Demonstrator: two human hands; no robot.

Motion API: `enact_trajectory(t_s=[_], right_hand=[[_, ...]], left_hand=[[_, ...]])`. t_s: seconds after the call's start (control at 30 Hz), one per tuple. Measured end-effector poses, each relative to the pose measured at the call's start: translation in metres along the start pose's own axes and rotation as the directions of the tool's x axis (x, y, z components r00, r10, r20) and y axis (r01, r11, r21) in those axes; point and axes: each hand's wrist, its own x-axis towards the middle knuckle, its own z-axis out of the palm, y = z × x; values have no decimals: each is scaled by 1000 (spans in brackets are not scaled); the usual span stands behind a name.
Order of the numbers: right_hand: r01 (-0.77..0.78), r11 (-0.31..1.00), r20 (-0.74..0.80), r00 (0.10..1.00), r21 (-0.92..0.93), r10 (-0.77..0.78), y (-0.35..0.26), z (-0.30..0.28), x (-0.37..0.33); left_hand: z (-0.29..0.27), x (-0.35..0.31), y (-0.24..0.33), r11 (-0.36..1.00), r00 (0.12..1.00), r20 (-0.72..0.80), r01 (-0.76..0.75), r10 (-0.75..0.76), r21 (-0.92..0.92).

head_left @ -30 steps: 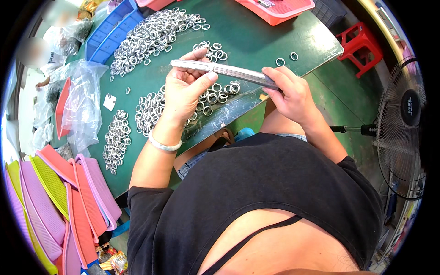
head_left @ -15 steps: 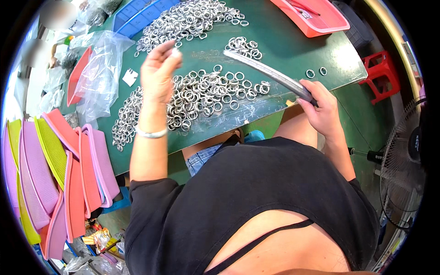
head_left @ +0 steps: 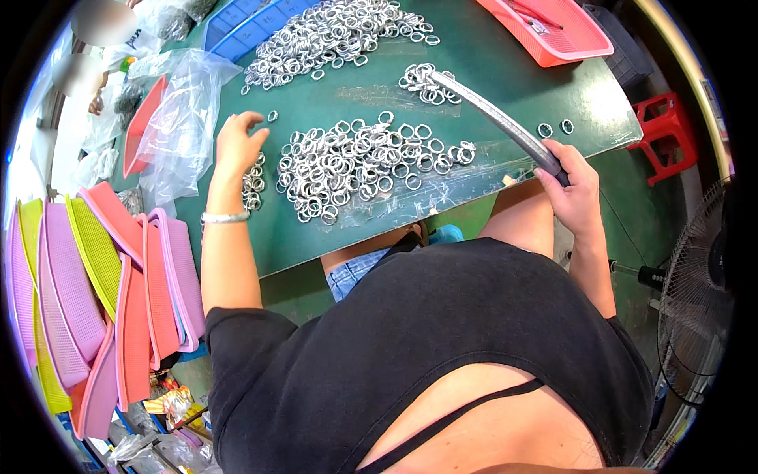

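Note:
My right hand is closed round the dark grip of a ring mandrel, a long tapering grey metal stick. Its thin far end reaches over a small heap of rings. At the left, my left hand is bent at the fingers, thumb and fingertips apart, with nothing seen between them. Close to those fingertips is a single ring. Below and partly behind that hand lies a group of silver rings. Between my hands spreads a wide pile of silver rings.
A larger ring heap lies at the back beside a blue crate. Two loose rings lie right of the mandrel. Red basket, red stool and fan are at right; stacked baskets and a clear bag at left.
My left hand has moved left and slightly down, off the ring pile, and its fingers have parted. A single ring now shows by its fingertips. The right hand keeps the mandrel.

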Motion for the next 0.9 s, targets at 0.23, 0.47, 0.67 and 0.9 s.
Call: enact_trajectory(t_s=[0.23, 0.47, 0.67, 0.9], right_hand=[[-11, 1000, 7, 1000, 28, 11, -5, -2, -3], [56, 998, 69, 996, 11, -57, -15, 13, 9], [57, 998, 87, 995, -28, -54, -25, 21, 15], [35, 999, 78, 996, -41, -31, -20, 15, 11]], left_hand=[[26, 31, -10, 1000, 998, 66, -13, 14, -23], [14, 22, 94, 237, 940, 340, 332, -10, -913], [25, 12, 153, 31, 880, 392, 399, 267, -916], [23, 3, 178, 50, 837, 389, 402, 384, -914]])
